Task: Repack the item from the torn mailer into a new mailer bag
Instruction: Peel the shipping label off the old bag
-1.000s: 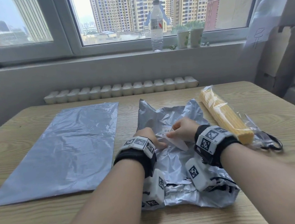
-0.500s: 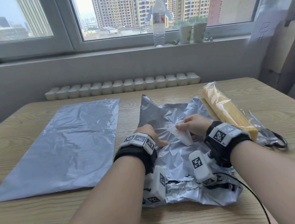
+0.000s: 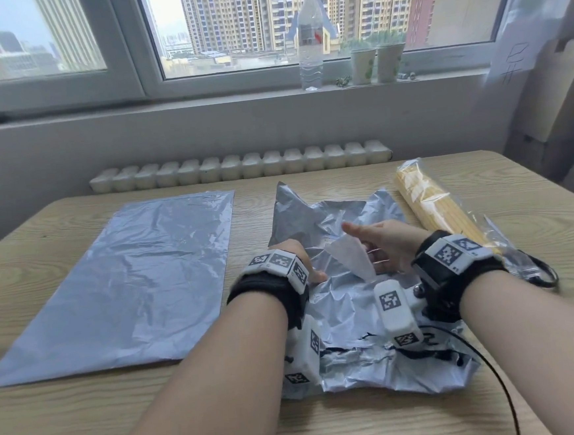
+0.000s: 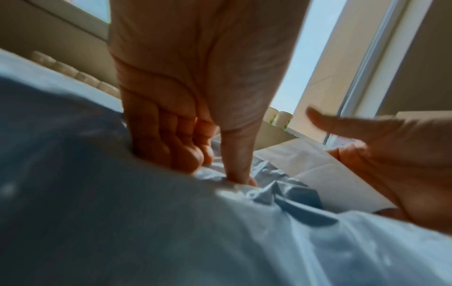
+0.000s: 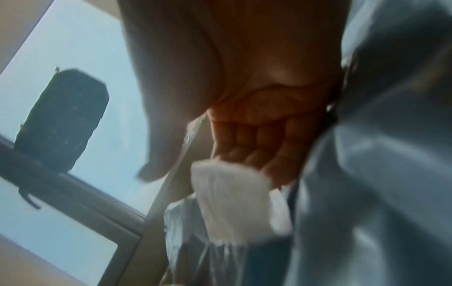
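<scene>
Wooden table (image 3: 329, 426) pushed up under a window, with high-rise blocks outside and a white radiator (image 3: 240, 164) running along the wall behind it.

Centre of the table is the torn mailer (image 3: 348, 315), a crumpled silvery-grey bag with ripped black-lined edges at the near end. Its white label (image 3: 348, 255) is partly lifted, sticking up off the plastic. The right hand (image 3: 389, 243) has that label: the fingers are curled in around its edge while the index finger points out straight toward the left. The right wrist view is blurry, but you can make out curled fingers (image 5: 257, 143) and the white paper (image 5: 227, 201) right below them.

The left hand (image 3: 298, 254) is planted on the torn mailer just left of the label. In the left wrist view the fingers are folded under against the plastic and the thumb (image 4: 238, 164) is pressed down into it, so it's pinning the bag, not gripping anything as far as I can tell.

The item itself, a long yellow bundle in clear wrap (image 3: 436, 212), is already out, lying on the table just right of the torn mailer. The new mailer bag (image 3: 119, 282) lies flat and smooth on the left side, apart from the torn one.

Some black scissors (image 3: 540, 274) sit by the near end of the bundle, partly under its wrap. On the sill there's a water bottle (image 3: 309, 40) and two paper cups (image 3: 378, 62).
</scene>
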The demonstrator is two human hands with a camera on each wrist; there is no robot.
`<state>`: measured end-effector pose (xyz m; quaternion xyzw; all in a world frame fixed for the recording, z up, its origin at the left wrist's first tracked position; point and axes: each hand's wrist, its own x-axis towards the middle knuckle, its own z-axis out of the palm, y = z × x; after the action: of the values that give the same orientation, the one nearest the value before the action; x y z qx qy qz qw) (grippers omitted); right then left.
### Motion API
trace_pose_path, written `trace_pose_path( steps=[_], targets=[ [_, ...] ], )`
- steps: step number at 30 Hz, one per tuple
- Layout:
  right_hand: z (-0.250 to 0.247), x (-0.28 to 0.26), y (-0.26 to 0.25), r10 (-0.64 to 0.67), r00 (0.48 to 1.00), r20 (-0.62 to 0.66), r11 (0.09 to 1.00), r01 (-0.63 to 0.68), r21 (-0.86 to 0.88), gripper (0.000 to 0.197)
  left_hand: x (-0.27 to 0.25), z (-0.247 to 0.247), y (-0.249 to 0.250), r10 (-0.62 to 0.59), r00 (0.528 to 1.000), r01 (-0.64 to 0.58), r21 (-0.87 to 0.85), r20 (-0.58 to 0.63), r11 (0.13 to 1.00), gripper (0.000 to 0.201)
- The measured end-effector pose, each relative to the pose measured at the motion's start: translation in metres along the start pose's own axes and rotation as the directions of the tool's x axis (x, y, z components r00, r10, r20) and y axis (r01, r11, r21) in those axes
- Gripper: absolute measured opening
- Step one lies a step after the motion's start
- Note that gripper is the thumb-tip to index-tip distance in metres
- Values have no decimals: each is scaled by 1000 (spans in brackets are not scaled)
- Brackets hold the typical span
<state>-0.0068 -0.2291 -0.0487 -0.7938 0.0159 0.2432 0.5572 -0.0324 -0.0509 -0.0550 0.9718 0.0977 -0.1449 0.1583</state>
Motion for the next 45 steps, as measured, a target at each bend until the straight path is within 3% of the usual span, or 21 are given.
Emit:
trace_pose_path(
  steps=[2, 4, 5, 8, 13, 22, 27, 31, 35, 36, 38, 41, 43, 45],
  targets=[
    [-8, -7, -5, 44, 994, 98, 975, -21, -222, 71, -2, -5, 6, 34, 999, -34, -24, -17, 999, 40],
    [-9, -12, -6, 67, 993, 99, 888, -14, -460, 42, -6, -10, 15, 49, 999, -49, -43, 15, 998, 27],
    [-9, -12, -4, 39, 997, 69, 867, 0, -498, 31, -9, -10, 20, 50, 997, -46, -80, 51, 996, 21],
    [-5, -12, -1, -77, 996, 32, 915, 84, -396, 22, -16, -7, 31, 103, 993, -90, -186, 62, 978, 44],
    [0, -7, 1, -137, 989, -49, 944, 115, -309, 21, -14, 3, 28, 178, 983, -184, -138, -54, 973, 26],
    [5, 12, 0, -145, 977, -155, 970, 110, -216, 16, -9, 5, 15, 111, 992, -89, -280, 63, 956, 27],
    [-6, 17, -2, -134, 957, -258, 981, 91, -173, 17, -10, 2, 15, 137, 985, -108, -247, 102, 963, 26],
    [-7, 8, -10, -93, 977, -190, 996, 88, -34, 12, -10, 1, 16, 143, 982, -110, -239, 125, 965, 26],
    [-4, 0, -14, -123, 988, -98, 992, 123, -10, 17, -14, -12, 12, 154, 958, -75, -309, 242, 948, 32],
    [-4, -1, -14, -119, 988, -98, 993, 118, -12, 16, -12, -17, 11, 147, 963, -59, -351, 228, 935, 32],
    [-3, 0, -13, -101, 993, -66, 995, 99, -27, 9, -5, -25, 9, 106, 991, -66, -392, 82, 918, 29],
    [0, 3, -11, -101, 994, -28, 990, 98, -101, 15, 0, -25, 9, 63, 989, -96, -254, -135, 963, 31],
    [3, 6, -11, -155, 986, -60, 949, 132, -288, 30, 1, -19, 9, 64, 990, -87, -176, -129, 981, 39],
    [8, 8, -12, -205, 975, -86, 913, 158, -377, 30, 5, -11, 7, 74, 993, -87, -148, -87, 985, 46]
  ],
)
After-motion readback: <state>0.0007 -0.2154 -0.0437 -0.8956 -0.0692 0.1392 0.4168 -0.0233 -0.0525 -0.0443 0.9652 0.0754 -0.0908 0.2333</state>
